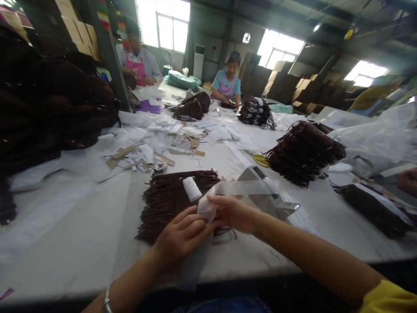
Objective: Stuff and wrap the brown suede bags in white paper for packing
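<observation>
Just above a dark brown fringed bag (167, 191), both of my hands meet at a strip of thin white translucent paper (247, 188). My left hand (184, 232) pinches the paper from the left. From the right, my right hand (230, 213) grips the same paper, with its fingers curled near the left fingertips. One part of the strip stretches right over my right wrist, and another hangs below my hands. A small white wrapped piece (192, 188) lies on the bag by its metal rings. The lower right of the bag is partly hidden by my hands.
On the white table (94, 243), paper scraps (143, 152) spread at back left. Yellow-handled scissors (260, 160) lie near stacked brown bags (306, 152). A grey dispenser-like object (260, 191) sits right of the bag. A large brown pile (48, 104) rises left. Two people work across the table.
</observation>
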The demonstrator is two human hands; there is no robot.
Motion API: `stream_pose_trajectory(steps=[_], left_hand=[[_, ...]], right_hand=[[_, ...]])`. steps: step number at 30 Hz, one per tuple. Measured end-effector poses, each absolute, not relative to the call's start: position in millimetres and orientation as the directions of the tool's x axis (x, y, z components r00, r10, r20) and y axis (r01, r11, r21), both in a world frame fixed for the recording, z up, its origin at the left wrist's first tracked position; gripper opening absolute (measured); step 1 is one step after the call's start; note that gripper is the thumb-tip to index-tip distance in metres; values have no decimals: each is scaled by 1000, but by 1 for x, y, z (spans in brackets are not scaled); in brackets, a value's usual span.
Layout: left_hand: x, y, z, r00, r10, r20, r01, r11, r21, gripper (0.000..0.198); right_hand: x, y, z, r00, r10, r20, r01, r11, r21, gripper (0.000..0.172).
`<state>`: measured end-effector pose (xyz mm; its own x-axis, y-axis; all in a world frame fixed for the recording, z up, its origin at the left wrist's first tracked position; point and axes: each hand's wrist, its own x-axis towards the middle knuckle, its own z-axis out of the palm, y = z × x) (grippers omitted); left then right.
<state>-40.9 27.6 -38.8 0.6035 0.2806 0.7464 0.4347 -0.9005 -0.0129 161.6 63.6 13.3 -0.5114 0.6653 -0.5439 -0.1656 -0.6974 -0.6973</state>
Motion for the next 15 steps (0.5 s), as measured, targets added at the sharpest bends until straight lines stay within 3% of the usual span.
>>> stream_pose_trajectory(steps=[5,10,13,15], left_hand=[[-43,25,-46,574,247,781,402,-916,-6,30],[-42,25,-53,630,331,703,462,-887,3,46],[-40,25,-55,611,404,681,537,-843,18,55],[-39,24,-55,616,441,653,569,-822,18,56]], right_hand=[[154,88,28,-425,800,-424,-36,-483,-875,34],[140,127,51,-487,869,-94,-47,-133,-990,34],[127,165,56,-566,815,124,101,218,-971,37],[116,194,52,-644,742,187,179,384,-906,42]])
